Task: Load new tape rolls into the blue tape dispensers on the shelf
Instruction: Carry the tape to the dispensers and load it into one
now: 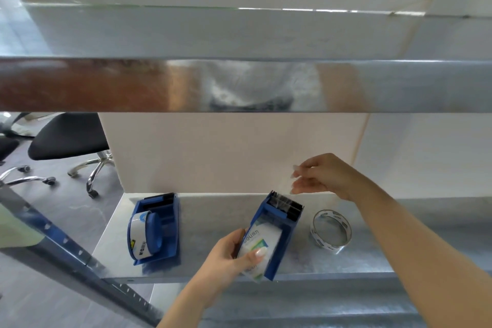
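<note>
Two blue tape dispensers stand on the metal shelf (pixel 213 221). The left dispenser (pixel 157 229) holds a tape roll on a blue hub and nobody touches it. The right dispenser (pixel 279 231) carries a white-labelled tape roll (pixel 262 245). My left hand (pixel 234 255) grips that roll and the dispenser's near end. My right hand (pixel 319 176) is raised above the dispenser's black cutter (pixel 288 204), pinching the clear tape end (pixel 286 186) that stretches up from the cutter.
An empty tape core ring (pixel 331 231) lies on the shelf right of the right dispenser. A higher shelf's metal edge (pixel 239 85) runs across overhead. Black office chairs (pixel 72 138) stand on the floor at left, beyond a perforated shelf post (pixel 66 242).
</note>
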Demonstrator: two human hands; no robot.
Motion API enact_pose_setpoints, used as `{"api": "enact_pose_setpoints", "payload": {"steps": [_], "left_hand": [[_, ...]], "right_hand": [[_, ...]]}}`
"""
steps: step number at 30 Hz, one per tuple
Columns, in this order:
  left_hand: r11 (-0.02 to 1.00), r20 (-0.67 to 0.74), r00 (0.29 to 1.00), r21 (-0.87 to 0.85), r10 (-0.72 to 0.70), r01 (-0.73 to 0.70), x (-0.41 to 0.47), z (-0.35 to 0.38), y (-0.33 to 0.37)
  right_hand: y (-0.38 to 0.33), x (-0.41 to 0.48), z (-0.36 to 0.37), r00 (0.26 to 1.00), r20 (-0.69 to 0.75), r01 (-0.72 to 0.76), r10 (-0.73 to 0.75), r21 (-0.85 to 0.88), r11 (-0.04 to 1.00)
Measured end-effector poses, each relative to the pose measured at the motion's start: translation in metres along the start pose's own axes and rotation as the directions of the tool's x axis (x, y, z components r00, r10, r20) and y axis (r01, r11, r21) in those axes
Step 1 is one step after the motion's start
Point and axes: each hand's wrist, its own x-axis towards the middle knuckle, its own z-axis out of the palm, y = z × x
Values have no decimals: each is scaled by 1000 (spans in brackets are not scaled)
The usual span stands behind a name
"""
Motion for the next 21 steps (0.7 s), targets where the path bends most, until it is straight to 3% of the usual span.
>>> {"api": "enact_pose_setpoints", "payload": {"steps": [5,7,12,16,21], "left_hand": [[1000,20,1000,-24,21,-20,-1,1,-3],[999,-3,1000,-46,28,-28,-2,-1,-7],[998,13,999,-54,36,-35,0,-1,-8],[997,16,999,-65,44,-43,-4,-4,-14],[995,43,998,-90,46,-42,-5,-7,-17]], "right_hand": [[13,9,11,946,-298,10,-128,-368,930],[12,11,10,917,-360,-4,-173,-442,897],[18,14,17,893,-418,-14,-165,-392,920],[13,18,-3,802,-580,-37,-141,-283,958],[3,22,-14,839,-505,-25,-202,-406,914]]}}
